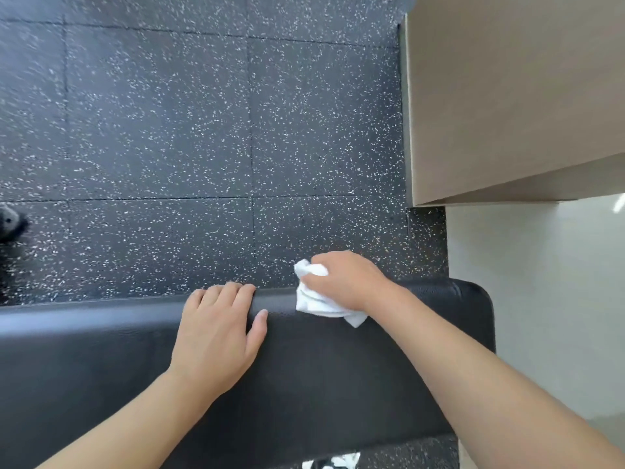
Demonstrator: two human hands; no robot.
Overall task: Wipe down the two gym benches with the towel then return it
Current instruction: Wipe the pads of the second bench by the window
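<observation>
A black padded gym bench (84,350) runs across the lower part of the head view, its right end rounded. My right hand (348,279) grips a crumpled white towel (314,302) and presses it on the bench's far edge near the right end. My left hand (216,333) lies flat on the pad just left of the towel, fingers curled over the far edge. Only one bench is in view.
Black rubber floor tiles with white flecks (203,130) stretch beyond the bench. A tan wooden panel (507,96) and a pale wall (541,282) stand at the right. A dark fuzzy object (10,221) sits at the left edge.
</observation>
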